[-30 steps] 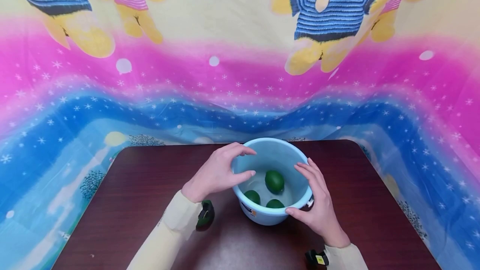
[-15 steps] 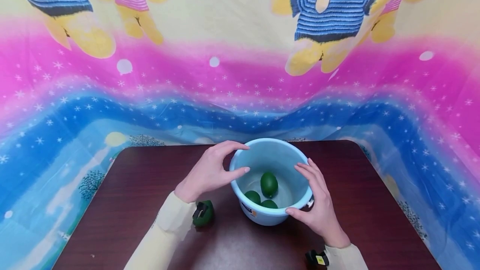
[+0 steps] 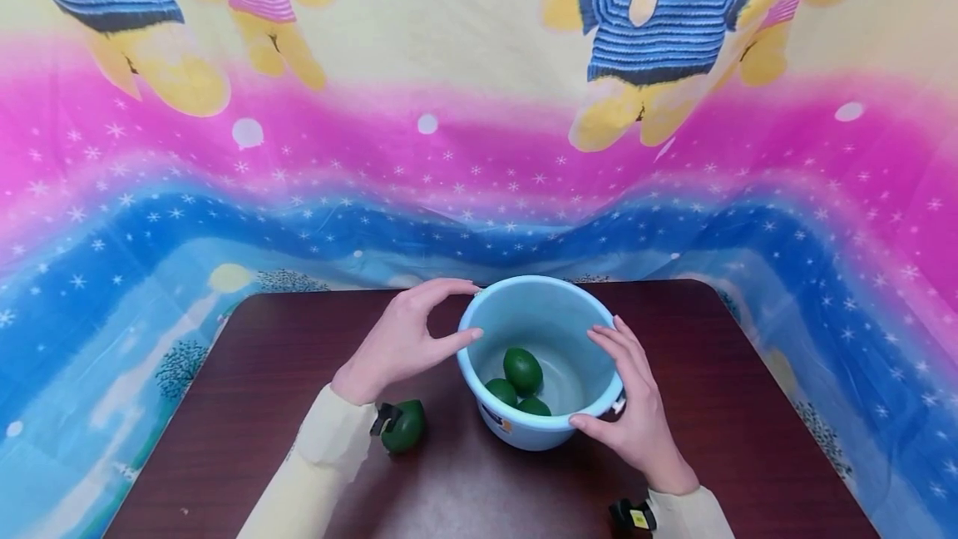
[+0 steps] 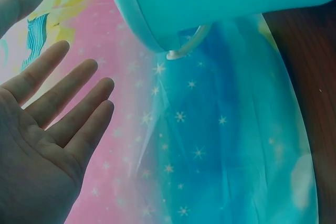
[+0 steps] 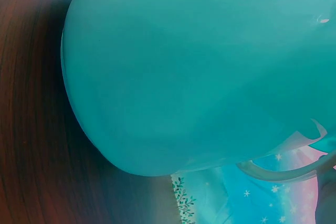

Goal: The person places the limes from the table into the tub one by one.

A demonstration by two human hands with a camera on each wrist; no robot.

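A light blue plastic bucket stands on the table, its mouth facing up toward the head camera. Inside lie three smooth dark green avocado-like fruits, gathered toward the left front of the bottom. My right hand grips the right side of the rim, fingers over the inner edge and thumb at the front. Beside the left rim is my left hand, thumb and fingers spread. In the left wrist view those extended fingers appear apart from the bucket wall. The right wrist view is mostly filled by bucket wall.
Another green fruit lies on the dark brown table, left of the bucket and partly behind the black left wrist mount. Patterned cloth hangs behind and at both sides. A pale bucket handle shows in the right wrist view.
My left hand has drawn back leftward from over the bucket's rim. The fruits inside have shifted left, and more of the table fruit shows. The right hand keeps its grip.
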